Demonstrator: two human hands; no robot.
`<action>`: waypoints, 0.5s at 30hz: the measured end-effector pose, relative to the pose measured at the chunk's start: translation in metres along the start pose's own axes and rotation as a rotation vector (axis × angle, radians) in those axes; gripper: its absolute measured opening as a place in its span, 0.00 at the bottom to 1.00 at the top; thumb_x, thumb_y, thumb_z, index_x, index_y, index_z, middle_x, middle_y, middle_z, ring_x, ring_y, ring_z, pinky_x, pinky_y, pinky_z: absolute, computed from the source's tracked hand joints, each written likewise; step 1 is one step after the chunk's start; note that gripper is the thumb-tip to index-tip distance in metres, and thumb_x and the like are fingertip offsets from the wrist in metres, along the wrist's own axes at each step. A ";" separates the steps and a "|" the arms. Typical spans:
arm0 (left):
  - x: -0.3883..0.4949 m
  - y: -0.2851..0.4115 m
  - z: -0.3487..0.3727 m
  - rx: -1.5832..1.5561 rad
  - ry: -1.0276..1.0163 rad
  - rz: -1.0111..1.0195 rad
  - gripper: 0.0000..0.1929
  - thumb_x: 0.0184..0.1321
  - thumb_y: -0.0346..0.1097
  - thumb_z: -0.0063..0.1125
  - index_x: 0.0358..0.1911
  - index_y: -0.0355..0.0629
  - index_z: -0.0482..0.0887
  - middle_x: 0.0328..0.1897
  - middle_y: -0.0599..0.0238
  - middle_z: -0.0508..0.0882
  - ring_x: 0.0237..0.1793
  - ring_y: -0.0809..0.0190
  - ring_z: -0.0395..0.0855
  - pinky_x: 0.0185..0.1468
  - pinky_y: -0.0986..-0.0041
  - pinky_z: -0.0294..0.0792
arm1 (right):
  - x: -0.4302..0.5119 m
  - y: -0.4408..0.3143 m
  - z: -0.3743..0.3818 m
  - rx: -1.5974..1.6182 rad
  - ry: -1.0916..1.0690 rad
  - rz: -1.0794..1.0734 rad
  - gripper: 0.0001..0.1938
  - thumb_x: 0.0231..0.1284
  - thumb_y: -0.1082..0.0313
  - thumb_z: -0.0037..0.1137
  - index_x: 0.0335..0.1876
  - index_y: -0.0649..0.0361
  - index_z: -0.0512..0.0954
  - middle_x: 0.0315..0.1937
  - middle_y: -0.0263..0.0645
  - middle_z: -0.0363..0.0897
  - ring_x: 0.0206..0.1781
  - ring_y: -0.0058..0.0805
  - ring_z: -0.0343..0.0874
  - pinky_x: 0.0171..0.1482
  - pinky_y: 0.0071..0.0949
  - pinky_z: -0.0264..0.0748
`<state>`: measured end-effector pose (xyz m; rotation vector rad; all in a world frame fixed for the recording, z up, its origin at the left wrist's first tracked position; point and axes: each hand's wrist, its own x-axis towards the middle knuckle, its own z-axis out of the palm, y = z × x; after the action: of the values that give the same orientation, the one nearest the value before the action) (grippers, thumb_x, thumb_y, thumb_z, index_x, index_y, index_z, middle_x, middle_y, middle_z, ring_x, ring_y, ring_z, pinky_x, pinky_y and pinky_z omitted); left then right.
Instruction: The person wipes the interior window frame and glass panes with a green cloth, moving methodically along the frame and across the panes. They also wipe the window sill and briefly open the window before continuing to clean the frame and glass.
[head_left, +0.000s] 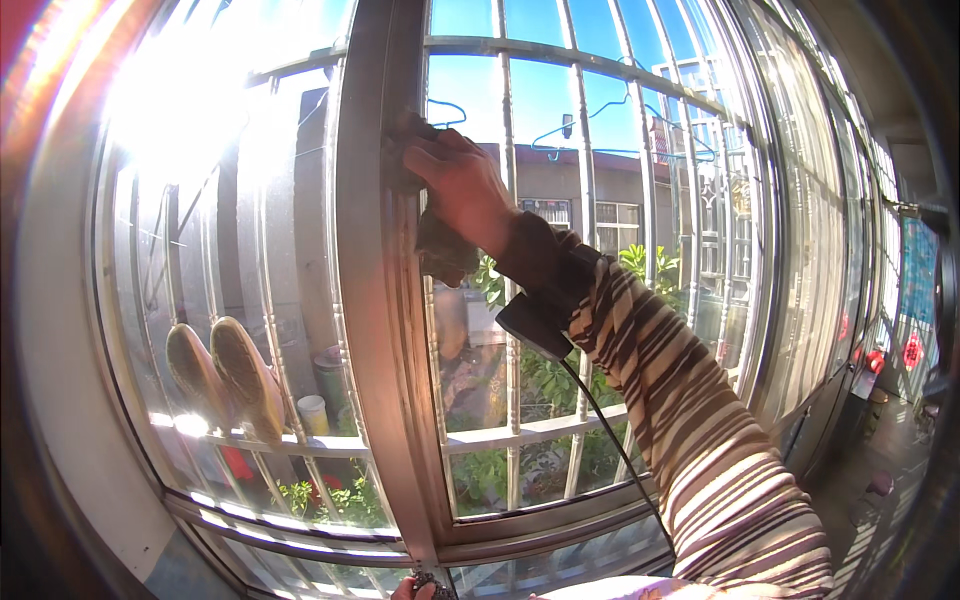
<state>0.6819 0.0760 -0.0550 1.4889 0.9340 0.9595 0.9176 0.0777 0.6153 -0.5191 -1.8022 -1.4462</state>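
Note:
My right hand, at the end of a striped sleeve, is closed around a dark cloth and presses it to the upper part of the metal window frame's upright. Part of the cloth hangs below the fingers. A black device with a cable is strapped at that wrist. At the bottom edge, my left hand shows only its fingertips, which grip a dark, rough-textured thing I cannot identify, close to the foot of the upright. Window glass lies on both sides of the upright.
Metal security bars stand outside the glass, with blue hangers on them. A pair of shoes leans on the bars at left, near a white tub. Strong sun glare covers the upper left. A pale curtain hangs at right.

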 end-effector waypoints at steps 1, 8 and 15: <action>0.002 -0.003 0.000 0.005 0.006 0.007 0.19 0.71 0.44 0.60 0.54 0.35 0.83 0.42 0.60 0.88 0.41 0.63 0.84 0.47 0.68 0.75 | -0.010 -0.009 0.004 0.007 0.038 -0.047 0.17 0.42 0.81 0.59 0.40 0.55 0.74 0.46 0.35 0.80 0.47 0.43 0.76 0.48 0.41 0.80; -0.010 0.042 0.008 -0.186 -0.153 0.044 0.20 0.69 0.44 0.60 0.55 0.35 0.83 0.44 0.55 0.88 0.44 0.57 0.86 0.51 0.62 0.77 | -0.113 -0.099 -0.002 0.098 -0.180 -0.140 0.14 0.47 0.76 0.60 0.41 0.53 0.75 0.53 0.30 0.78 0.51 0.32 0.77 0.50 0.34 0.83; -0.027 0.095 0.010 0.036 0.005 0.199 0.20 0.67 0.43 0.62 0.57 0.37 0.84 0.43 0.60 0.89 0.42 0.63 0.85 0.46 0.72 0.75 | -0.065 -0.046 -0.011 -0.120 -0.136 -0.254 0.10 0.52 0.67 0.60 0.41 0.49 0.77 0.46 0.28 0.81 0.49 0.31 0.80 0.45 0.33 0.83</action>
<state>0.6867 0.0367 0.0359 1.6330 0.8206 1.0951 0.9297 0.0636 0.5372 -0.4704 -1.9522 -1.7364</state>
